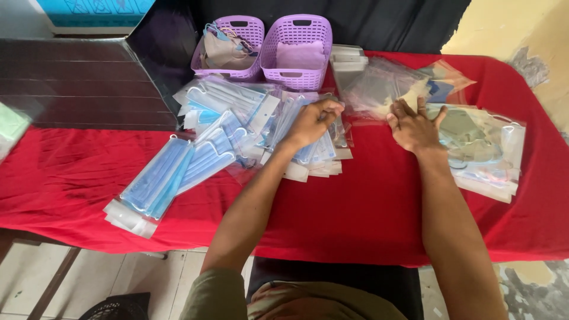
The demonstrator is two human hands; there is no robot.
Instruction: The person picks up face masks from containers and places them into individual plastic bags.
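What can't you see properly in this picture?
- Head view: the left hand covers part of the blue mask packets; its grip is unclear.
- The right hand hides the clear bag beneath its palm.
- The purple baskets have walls hiding most of their contents.
- The green thing is cut off by the left edge.

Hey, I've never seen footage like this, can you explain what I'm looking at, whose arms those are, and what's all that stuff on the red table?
This is one picture from a camera worn on a person's head, looking down at their own bare arms. No machine is involved. The left hand pinches the top of a pile of clear packets of blue face masks. The right hand lies flat on clear plastic bags. More blue mask packets lie on the red tablecloth. Two purple baskets stand at the back.
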